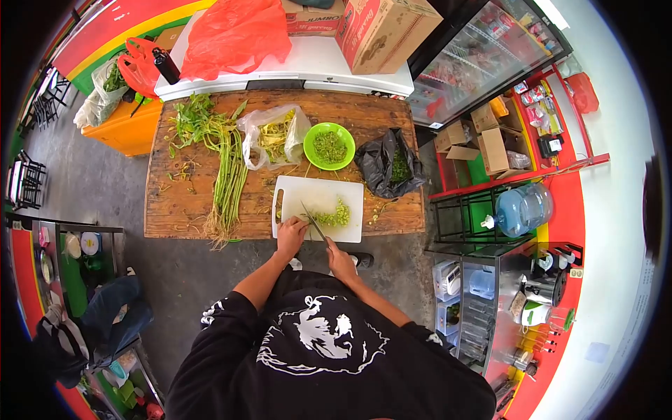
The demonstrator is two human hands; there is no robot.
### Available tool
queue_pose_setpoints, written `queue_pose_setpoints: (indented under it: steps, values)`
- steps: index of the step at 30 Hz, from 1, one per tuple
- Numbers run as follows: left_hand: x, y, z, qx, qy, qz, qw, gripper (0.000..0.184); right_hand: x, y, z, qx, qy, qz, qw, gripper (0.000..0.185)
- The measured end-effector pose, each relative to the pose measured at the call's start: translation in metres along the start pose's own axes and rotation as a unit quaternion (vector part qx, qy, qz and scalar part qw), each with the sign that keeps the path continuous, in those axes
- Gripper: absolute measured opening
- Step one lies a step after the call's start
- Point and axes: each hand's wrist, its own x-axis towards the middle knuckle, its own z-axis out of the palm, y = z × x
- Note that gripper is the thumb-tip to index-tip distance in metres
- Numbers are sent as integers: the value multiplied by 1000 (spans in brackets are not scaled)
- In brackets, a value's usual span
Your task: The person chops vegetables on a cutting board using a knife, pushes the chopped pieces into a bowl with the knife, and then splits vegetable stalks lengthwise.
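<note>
In the head view, my right hand is closed around the handle of a knife, whose blade slants up and left over a white cutting board. My left hand rests at the board's lower left, fingers curled down beside the blade; what they pinch is too small to make out. Chopped green stalks lie in a loose pile right of the blade. Above the board, a lime-green bowl holds more chopped greens.
Long leafy stalks with roots lie left on the wooden table. A clear bag of yellowish greens and a black bag flank the bowl. Behind stand a white counter, red plastic and a cardboard box.
</note>
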Motion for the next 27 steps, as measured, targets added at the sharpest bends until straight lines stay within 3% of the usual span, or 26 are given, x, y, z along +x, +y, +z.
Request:
queue_pose_setpoints:
  steps: [8,11,14,16,19,22,27]
  values:
    - [-5,-2,-2,15,-14,17,1000,14,35,-27,-5,-11,-2,17,1000,42]
    - [-6,1,-3,47,-34,17,998,29,39,-12,-10,49,18,-8,999,40]
    - [-9,7,-11,59,-38,37,997,34,25,-3,-23,77,33,11,996,41]
    - [-10,5,-8,59,-43,33,997,32,11,5,-30,85,51,12,995,42]
    - [-7,0,0,39,-27,29,998,21,-8,17,-42,111,42,121,985,42]
    - [-4,-2,4,26,-14,25,999,16,-25,27,-44,114,92,124,981,42]
    - [2,1,-1,25,-2,43,999,12,-38,21,-43,130,86,119,981,42]
